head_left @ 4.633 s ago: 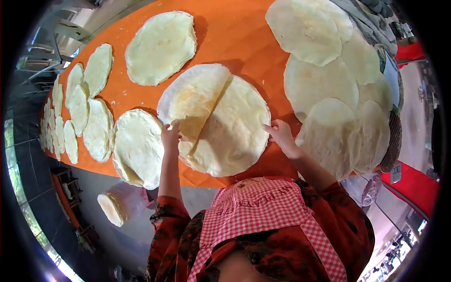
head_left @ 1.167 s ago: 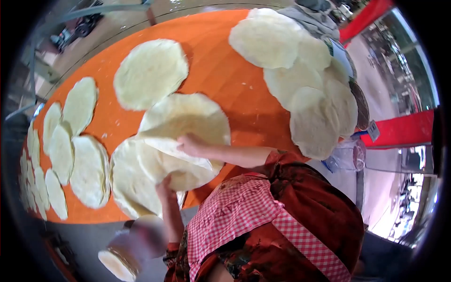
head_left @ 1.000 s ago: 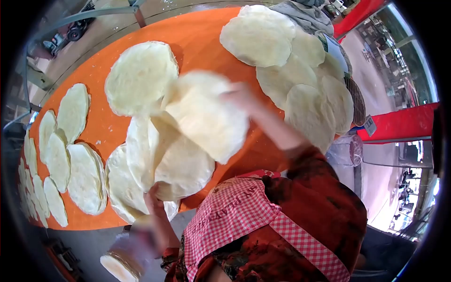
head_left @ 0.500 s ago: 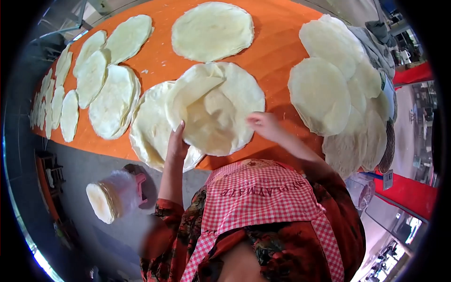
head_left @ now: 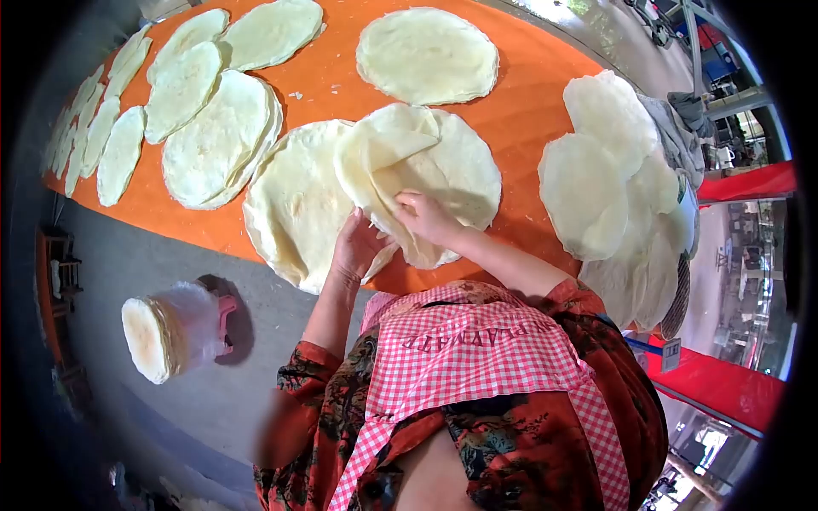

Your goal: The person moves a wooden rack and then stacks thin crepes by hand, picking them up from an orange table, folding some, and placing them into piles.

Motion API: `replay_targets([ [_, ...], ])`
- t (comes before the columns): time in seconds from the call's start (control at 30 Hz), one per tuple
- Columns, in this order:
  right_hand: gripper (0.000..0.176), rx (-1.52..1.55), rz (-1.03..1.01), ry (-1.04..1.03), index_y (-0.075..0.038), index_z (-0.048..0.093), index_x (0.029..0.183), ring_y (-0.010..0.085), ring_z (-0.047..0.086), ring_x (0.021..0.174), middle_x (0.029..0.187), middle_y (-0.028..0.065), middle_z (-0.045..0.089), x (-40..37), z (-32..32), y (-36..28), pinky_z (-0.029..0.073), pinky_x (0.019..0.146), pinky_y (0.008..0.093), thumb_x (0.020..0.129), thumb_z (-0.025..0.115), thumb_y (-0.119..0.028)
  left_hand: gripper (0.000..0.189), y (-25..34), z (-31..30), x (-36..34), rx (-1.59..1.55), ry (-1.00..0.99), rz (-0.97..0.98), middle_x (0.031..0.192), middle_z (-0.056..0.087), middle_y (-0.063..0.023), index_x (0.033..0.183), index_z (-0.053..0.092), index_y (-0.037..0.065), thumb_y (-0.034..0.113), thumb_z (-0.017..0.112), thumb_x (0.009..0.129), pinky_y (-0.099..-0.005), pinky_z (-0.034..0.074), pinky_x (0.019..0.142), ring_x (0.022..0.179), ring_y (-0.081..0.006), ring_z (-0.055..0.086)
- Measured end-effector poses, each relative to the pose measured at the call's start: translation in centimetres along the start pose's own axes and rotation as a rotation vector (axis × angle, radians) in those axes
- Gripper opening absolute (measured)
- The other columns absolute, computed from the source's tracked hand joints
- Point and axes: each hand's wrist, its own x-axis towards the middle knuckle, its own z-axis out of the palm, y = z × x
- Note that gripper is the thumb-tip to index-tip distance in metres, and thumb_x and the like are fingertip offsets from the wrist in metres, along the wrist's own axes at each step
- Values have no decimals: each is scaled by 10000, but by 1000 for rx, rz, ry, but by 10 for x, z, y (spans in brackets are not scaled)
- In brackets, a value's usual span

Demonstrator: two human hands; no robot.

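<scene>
A thin round flatbread sheet (head_left: 464,157) lies in front of me, its left part folded inward over itself. My left hand (head_left: 356,247) holds the folded sheet's lower left edge, thumb up and the other fingers partly under it. My right hand (head_left: 426,218) is on top of the sheet near its middle, fingers curled and pressed on the folded layer. Just left, partly under the folded sheet, rests another round sheet (head_left: 298,192) with a curled left edge.
The orange table (head_left: 332,85) bears a single round stack (head_left: 426,55) at the back, overlapping sheets (head_left: 217,136) at left and a pile (head_left: 584,196) at right. Below the table's left edge, a bagged stack (head_left: 153,336) sits on a pink stool (head_left: 226,324).
My right hand has moved left from the sheet's right edge onto its middle. The sheet's lower left part is now folded inward. The camera view has shifted.
</scene>
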Motion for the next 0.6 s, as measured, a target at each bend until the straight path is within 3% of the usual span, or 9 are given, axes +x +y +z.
replay_targets([
  [0.03, 209, 6, 58, -29, 30, 547, 800, 390, 567, 787, 845, 235, 572, 2, -4, 1, 455, 710, 436, 821, 555, -179, 504, 2, 3, 0, -23, -9, 1, 1271, 490, -90, 1324, 370, 116, 377, 466, 903, -453, 434, 900, 1134, -249, 502],
  [0.07, 194, 12, 27, 88, 46, 461, 701, 421, 521, 658, 691, 250, 511, 2, -4, -2, 413, 603, 463, 816, 507, -104, 487, 4, 6, 0, -45, -16, -1, 1262, 494, -90, 1321, 372, 123, 352, 465, 901, -459, 444, 884, 1126, -250, 505],
  [0.17, 192, 36, -1, 232, 43, 446, 702, 422, 518, 655, 678, 250, 507, 8, -22, -10, 403, 583, 459, 821, 501, -98, 466, 3, 13, 3, 33, 20, 17, 1258, 489, -93, 1321, 363, 123, 282, 461, 895, -475, 474, 849, 1111, -255, 510],
  [0.3, 225, 108, -11, 34, 22, 536, 769, 349, 567, 675, 739, 204, 570, 2, -19, -27, 452, 634, 401, 854, 556, -185, 466, -6, 14, 11, 112, 61, 52, 1272, 471, -104, 1331, 338, 116, 222, 462, 895, -483, 502, 824, 1114, -264, 510],
  [0.33, 279, 139, 16, -51, 12, 571, 848, 272, 597, 754, 818, 155, 603, 4, -12, -16, 471, 696, 358, 834, 622, -262, 580, -5, 14, 13, 89, 36, 32, 1238, 470, -94, 1393, 214, 112, 169, 480, 881, -440, 527, 770, 1091, -231, 514],
  [0.43, 310, 114, 19, -50, 5, 556, 991, 182, 565, 850, 888, 89, 586, 2, -13, -22, 454, 794, 301, 835, 646, -247, 602, -8, 11, 16, 114, 78, 21, 1239, 469, -117, 1400, 183, 91, 182, 481, 886, -455, 519, 790, 1110, -246, 505],
  [0.47, 396, 199, 69, -126, 6, 538, 1060, 157, 551, 890, 932, 68, 574, 3, -14, -20, 448, 821, 289, 816, 679, -272, 554, -8, 13, 15, 132, 88, 26, 1243, 477, -117, 1376, 233, 98, 198, 477, 889, -460, 517, 800, 1114, -254, 509],
  [0.53, 405, 368, 93, -152, -1, 566, 1007, 152, 557, 846, 901, 68, 584, 5, -15, -9, 460, 776, 286, 790, 706, -313, 467, -6, 21, 13, 171, 107, 37, 1250, 495, -117, 1327, 334, 113, 230, 470, 896, -471, 513, 821, 1121, -271, 517],
  [0.6, 397, 513, 183, -204, -11, 581, 991, 120, 547, 832, 893, 45, 586, 6, -20, -5, 464, 749, 264, 789, 710, -329, 472, -3, 26, 11, 153, 100, 23, 1249, 494, -118, 1324, 335, 107, 248, 475, 895, -470, 515, 818, 1118, -270, 518],
])
